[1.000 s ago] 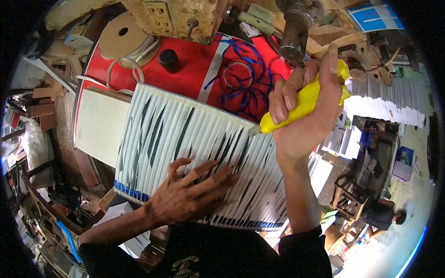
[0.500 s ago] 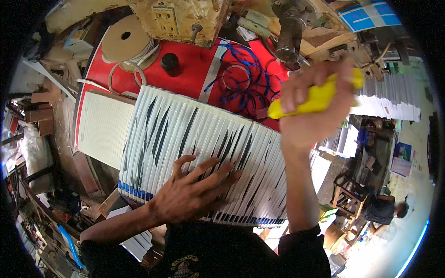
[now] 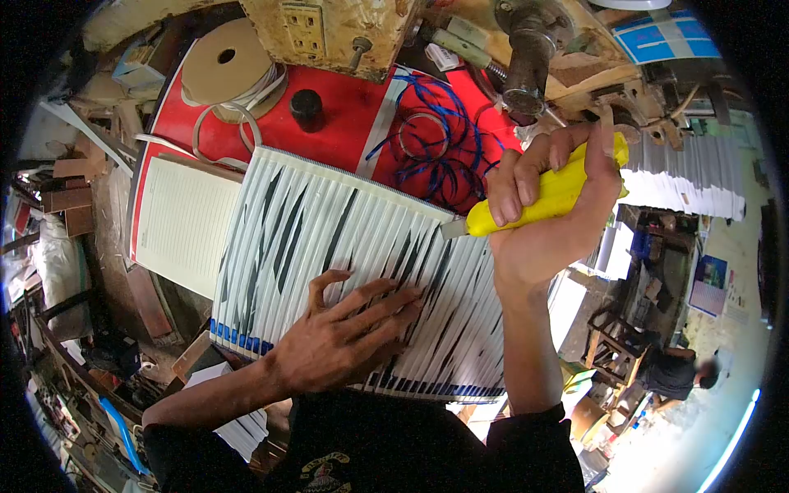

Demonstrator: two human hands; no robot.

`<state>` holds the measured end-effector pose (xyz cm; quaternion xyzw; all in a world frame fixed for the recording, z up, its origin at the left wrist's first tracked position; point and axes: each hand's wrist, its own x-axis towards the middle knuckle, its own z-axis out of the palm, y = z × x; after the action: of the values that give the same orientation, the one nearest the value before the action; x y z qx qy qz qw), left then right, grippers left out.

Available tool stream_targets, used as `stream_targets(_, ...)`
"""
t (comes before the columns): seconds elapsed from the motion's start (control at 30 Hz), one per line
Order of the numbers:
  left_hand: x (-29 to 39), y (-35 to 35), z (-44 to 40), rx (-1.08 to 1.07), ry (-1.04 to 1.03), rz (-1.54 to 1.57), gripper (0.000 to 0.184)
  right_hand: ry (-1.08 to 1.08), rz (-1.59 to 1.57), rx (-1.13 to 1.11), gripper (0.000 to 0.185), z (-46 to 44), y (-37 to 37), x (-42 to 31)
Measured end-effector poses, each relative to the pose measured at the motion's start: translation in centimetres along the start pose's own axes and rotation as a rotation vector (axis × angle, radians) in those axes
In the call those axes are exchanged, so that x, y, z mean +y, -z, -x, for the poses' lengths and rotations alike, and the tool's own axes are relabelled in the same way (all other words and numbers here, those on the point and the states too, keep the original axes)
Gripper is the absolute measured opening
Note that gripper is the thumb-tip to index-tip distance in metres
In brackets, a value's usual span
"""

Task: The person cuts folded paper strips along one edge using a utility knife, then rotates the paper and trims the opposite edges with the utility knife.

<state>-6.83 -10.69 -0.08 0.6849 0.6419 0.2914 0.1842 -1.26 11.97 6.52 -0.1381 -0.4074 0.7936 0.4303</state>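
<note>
My right hand (image 3: 555, 197) is wrapped round a yellow utility knife (image 3: 534, 200). The knife's short metal blade points left, over the upper edge of a wide row of white bound books or strips (image 3: 329, 238) with dark gaps between them. My left hand (image 3: 349, 333) lies spread on the middle of the white row, its fingers apart and holding nothing. Blue bits show along the row's lower edge. At the row's left is an open lined page (image 3: 182, 226).
On the red surface (image 3: 345, 115) are a cardboard spool (image 3: 226, 70) with white ribbon, a black round object (image 3: 306, 109) and tangled blue ribbon (image 3: 444, 123). A metal post (image 3: 526, 74) stands behind. Paper stacks (image 3: 686, 177) and a seated person (image 3: 675, 371) are at the right.
My right hand with the knife went right and up, then came back left, its blade again at the row's upper edge. My left hand stays about where it was.
</note>
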Motion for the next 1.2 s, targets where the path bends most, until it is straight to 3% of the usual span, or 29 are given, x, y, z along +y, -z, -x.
stream_targets(0.23,0.1,-0.1,-0.1,0.004,0.019,-0.009,0.063,-0.068,-0.066,0.026,0.036,-0.1,0.1,-0.1)
stream_targets(0.33,0.1,0.0,-0.1,-0.003,0.024,-0.003,0.064,0.008,0.124,-0.036,0.035,0.0,-0.3,0.1)
stream_targets(0.4,0.1,0.0,-0.2,-0.014,0.022,-0.007,0.064,0.090,0.425,0.146,0.035,0.1,-1.1,0.7)
stream_targets(0.53,0.2,0.1,-0.2,-0.006,0.020,-0.014,0.064,0.100,0.320,0.096,0.035,0.1,-1.0,0.8)
stream_targets(0.63,0.1,0.2,-0.1,-0.034,0.027,-0.017,0.061,-0.027,0.025,0.185,0.036,0.0,-1.1,-0.4)
stream_targets(0.67,0.1,0.2,0.0,-0.070,0.029,-0.015,0.058,-0.021,0.042,0.111,0.036,0.0,-0.8,-1.0)
stream_targets(0.77,0.2,0.2,-0.1,-0.069,0.029,-0.023,0.057,-0.008,0.098,0.218,0.037,0.3,-1.8,-1.0)
stream_targets(1.0,0.3,0.3,-0.2,-0.070,0.027,-0.033,0.057,-0.052,0.114,0.078,0.036,1.0,-0.7,0.4)
stream_targets(1.1,0.4,0.1,-0.2,-0.020,0.031,-0.020,0.064,-0.078,0.030,0.123,0.036,0.7,-0.6,1.0)
stream_targets(1.2,0.3,0.0,-0.1,-0.010,0.031,-0.015,0.065,0.121,0.384,0.082,0.037,0.5,-1.2,1.6)
